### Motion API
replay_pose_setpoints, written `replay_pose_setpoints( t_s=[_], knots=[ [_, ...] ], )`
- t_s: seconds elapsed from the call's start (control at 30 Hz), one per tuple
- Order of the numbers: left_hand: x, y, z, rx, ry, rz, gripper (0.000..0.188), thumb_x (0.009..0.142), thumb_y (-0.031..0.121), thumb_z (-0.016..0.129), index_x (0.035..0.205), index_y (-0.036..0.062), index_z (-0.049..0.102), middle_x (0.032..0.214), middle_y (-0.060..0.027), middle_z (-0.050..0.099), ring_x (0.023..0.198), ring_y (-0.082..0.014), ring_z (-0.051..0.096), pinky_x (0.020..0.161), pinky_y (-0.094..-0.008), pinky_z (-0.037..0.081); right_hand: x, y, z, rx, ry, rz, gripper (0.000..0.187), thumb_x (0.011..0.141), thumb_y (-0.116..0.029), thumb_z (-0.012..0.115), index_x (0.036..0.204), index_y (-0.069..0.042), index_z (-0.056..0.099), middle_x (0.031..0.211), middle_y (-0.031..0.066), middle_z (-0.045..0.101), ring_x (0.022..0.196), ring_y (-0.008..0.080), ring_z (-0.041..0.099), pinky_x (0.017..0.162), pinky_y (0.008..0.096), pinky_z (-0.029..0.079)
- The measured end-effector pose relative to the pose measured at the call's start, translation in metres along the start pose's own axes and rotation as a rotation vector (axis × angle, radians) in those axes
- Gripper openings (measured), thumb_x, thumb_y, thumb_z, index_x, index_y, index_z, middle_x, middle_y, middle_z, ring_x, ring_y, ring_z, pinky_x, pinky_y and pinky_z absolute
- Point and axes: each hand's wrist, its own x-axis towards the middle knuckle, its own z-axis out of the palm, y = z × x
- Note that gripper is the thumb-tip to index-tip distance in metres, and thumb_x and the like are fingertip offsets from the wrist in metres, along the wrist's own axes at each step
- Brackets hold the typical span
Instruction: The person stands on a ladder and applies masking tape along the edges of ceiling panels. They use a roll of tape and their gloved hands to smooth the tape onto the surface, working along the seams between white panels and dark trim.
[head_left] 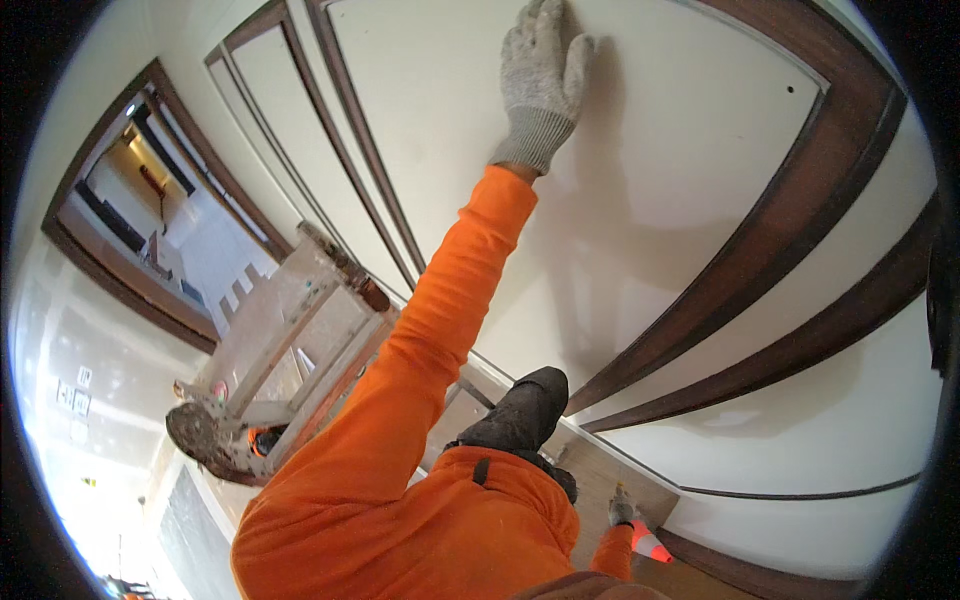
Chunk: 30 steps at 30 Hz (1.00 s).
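Shirt nearest, I see left hand open on the panel, where leaning hard could make it slip; whether right hand grips, I cannot tell.

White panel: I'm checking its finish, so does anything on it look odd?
Yes: a dark spot near the upper right corner of the panel, odd on a mostly plain white face; hole or mark, I can't tell.
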Motion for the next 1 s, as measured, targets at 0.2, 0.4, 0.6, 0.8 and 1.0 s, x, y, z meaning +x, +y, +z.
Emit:
replay_pose_setpoints(
  t_s=[0.2,0.4,0.6,0.8,1.0],
  knots=[
    [0.014,-0.092,0.008,0.160,0.123,-0.049,0.062,0.108,0.035,0.046,0.156,-0.0020,0.036,0.158,-0.0276,0.039,0.146,-0.0436,0.038,0.121,-0.0490,0.029,-0.041,-0.024,0.010,0.019,-0.110,-0.367,0.041,0.101,-0.049,0.059,0.105,-0.009,0.067,0.067,0.0022,0.056,0.046,0.0155,0.050,0.042,0.0326,0.039],
    [0.022,-0.109,-0.009,0.234,-0.018,-0.035,0.060,0.107,0.035,0.047,0.157,0.0022,0.037,0.160,-0.0224,0.039,0.147,-0.0380,0.039,0.120,-0.0484,0.031,-0.087,-0.024,0.005,-0.062,-0.125,-0.035,0.038,0.101,-0.049,0.059,0.087,-0.014,0.063,0.061,-0.0010,0.051,0.044,0.0150,0.048,0.041,0.0320,0.038],
    [0.033,-0.136,-0.030,0.269,-0.010,-0.014,0.057,0.107,0.033,0.048,0.155,0.0039,0.042,0.157,-0.0216,0.045,0.145,-0.0363,0.042,0.118,-0.0459,0.034,-0.069,0.014,-0.007,0.184,-0.088,0.135,0.041,0.101,-0.052,0.059,0.082,-0.016,0.060,0.060,-0.0020,0.050,0.044,0.0142,0.048,0.040,0.0318,0.037],
    [0.034,-0.165,-0.036,0.148,-0.132,-0.016,0.054,0.106,0.031,0.049,0.152,0.0036,0.046,0.155,-0.0214,0.047,0.146,-0.0348,0.042,0.119,-0.0443,0.035,-0.052,0.043,-0.022,0.451,-0.019,0.223,0.044,0.100,-0.054,0.060,0.076,-0.018,0.057,0.058,-0.0030,0.049,0.044,0.0135,0.047,0.040,0.0315,0.036],
    [-0.037,-0.125,-0.034,-0.095,-0.156,-0.107,0.043,0.105,0.031,0.052,0.138,0.0043,0.058,0.141,-0.0210,0.058,0.131,-0.0358,0.056,0.109,-0.0445,0.045,-0.071,-0.025,-0.009,-0.006,-0.097,0.052,0.047,0.099,-0.057,0.062,0.070,-0.021,0.053,0.057,-0.0031,0.049,0.042,0.0111,0.044,0.038,0.0293,0.032]
  ],
)
